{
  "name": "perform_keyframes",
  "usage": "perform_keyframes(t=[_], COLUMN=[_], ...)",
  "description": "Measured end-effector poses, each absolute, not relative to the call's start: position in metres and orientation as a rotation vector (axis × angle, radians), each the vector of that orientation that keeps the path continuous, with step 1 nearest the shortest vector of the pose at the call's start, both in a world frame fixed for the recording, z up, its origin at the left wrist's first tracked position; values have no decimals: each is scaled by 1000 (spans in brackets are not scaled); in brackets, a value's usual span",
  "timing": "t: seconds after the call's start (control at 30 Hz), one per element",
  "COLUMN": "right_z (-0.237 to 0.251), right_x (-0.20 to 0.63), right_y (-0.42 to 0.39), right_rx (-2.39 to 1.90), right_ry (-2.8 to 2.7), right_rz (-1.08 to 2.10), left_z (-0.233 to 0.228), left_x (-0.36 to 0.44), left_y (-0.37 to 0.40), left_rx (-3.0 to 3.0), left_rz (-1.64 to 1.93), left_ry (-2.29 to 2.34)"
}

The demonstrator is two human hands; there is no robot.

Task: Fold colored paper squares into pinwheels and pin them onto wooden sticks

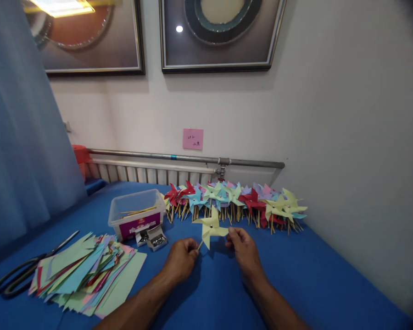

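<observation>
A pale yellow paper pinwheel [210,227] on a thin wooden stick hovers just above the blue table [316,284]. My left hand [181,260] pinches the lower end of its stick. My right hand [242,250] has its fingertips at the right blade of the pinwheel. Behind it, a long row of finished pinwheels [234,201] in red, blue, green, purple and yellow lies along the wall.
A stack of coloured paper squares [86,272] lies at the left, with black-handled scissors [24,270] beside it. A clear plastic tub [136,211] holding sticks and two small open boxes of pins [153,238] stand left of my hands. A radiator pipe [186,158] runs along the wall.
</observation>
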State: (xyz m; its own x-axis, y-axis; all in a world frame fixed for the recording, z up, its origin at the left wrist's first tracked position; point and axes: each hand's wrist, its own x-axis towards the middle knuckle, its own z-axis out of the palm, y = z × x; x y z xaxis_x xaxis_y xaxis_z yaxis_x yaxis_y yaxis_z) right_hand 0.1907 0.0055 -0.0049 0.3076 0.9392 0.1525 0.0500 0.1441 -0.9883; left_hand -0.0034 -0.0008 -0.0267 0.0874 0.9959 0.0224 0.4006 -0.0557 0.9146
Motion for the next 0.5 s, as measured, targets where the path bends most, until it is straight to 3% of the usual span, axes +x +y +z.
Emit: perform_keyframes(t=[0.5], right_z=[-18], right_x=[169], right_y=[-5], right_rx=[-1152], right_ry=[-1140], right_rz=[1253], left_z=[-19], left_x=[-2], left_y=[-2], left_rx=[1457], left_rz=[1002], left_ry=[1337])
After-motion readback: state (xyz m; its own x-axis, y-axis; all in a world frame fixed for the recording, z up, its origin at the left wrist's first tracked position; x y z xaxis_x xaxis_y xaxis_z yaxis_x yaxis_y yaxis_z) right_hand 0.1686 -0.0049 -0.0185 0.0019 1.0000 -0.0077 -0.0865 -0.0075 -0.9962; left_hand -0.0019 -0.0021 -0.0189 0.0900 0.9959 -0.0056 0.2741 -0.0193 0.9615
